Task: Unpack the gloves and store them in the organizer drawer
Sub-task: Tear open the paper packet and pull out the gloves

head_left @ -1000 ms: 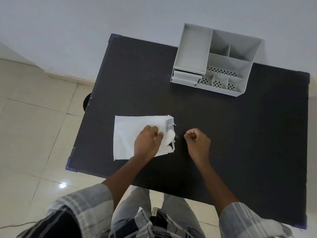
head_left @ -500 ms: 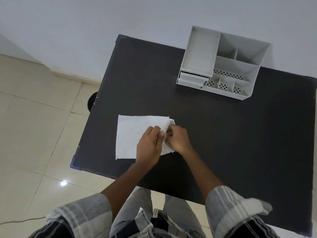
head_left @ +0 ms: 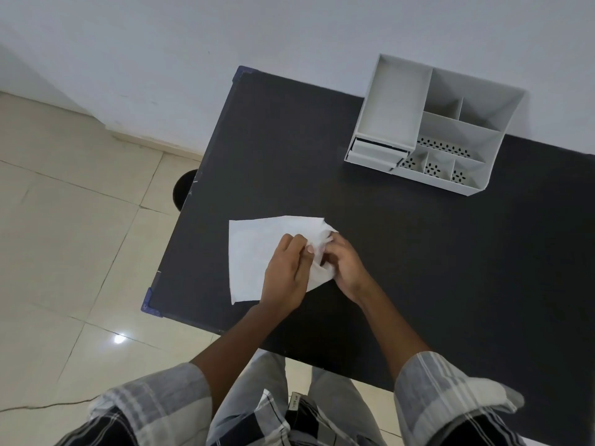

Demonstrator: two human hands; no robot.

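Note:
A flat white glove packet lies on the black table near its front left. My left hand presses and pinches the packet at its right end. My right hand grips the same torn, crumpled right end, and the two hands touch there. The gloves themselves are hidden inside the packet. A white desk organizer stands at the back right of the table, its small drawer at the front left corner pulled out only slightly.
The table's left edge has blue corner guards. A dark round object sits on the tiled floor under that edge. A pale wall runs behind the table. My legs and checked sleeves are at the bottom.
My right hand, a loose fist beside the packet a second ago, has moved left and taken hold of the packet's right end. The end is now more crumpled and lifted.

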